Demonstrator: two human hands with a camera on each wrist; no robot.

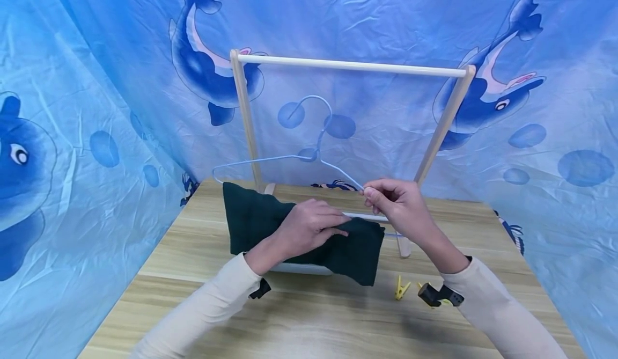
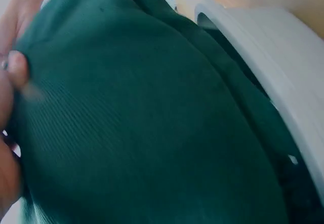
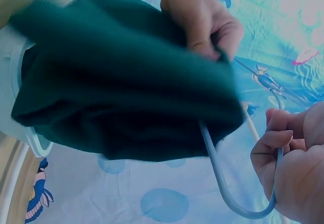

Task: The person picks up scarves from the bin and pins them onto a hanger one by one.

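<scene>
A dark green, finely ribbed cloth (image 1: 359, 246) hangs folded around the lower bar of a pale blue wire hanger (image 1: 340, 172). At the fold's upper edge my left hand (image 1: 311, 225) pinches the cloth; the right wrist view shows that hand's thumb and fingers (image 3: 205, 49) closed on it. My right hand (image 1: 398, 203) grips the hanger's right shoulder. In the right wrist view, the hanger's curved end (image 3: 248, 214) runs from the right hand into the cloth (image 3: 126, 82). The hanger's hook points up.
A rack with wooden posts (image 1: 446, 123) and a white top rail (image 1: 352, 65) stands behind the hands. Under the cloth sits a white tub (image 1: 301, 269) with dark fabric inside. A yellow clothespin (image 1: 401, 289) lies on the wooden table (image 1: 193, 305), another partly hidden by the right wrist strap.
</scene>
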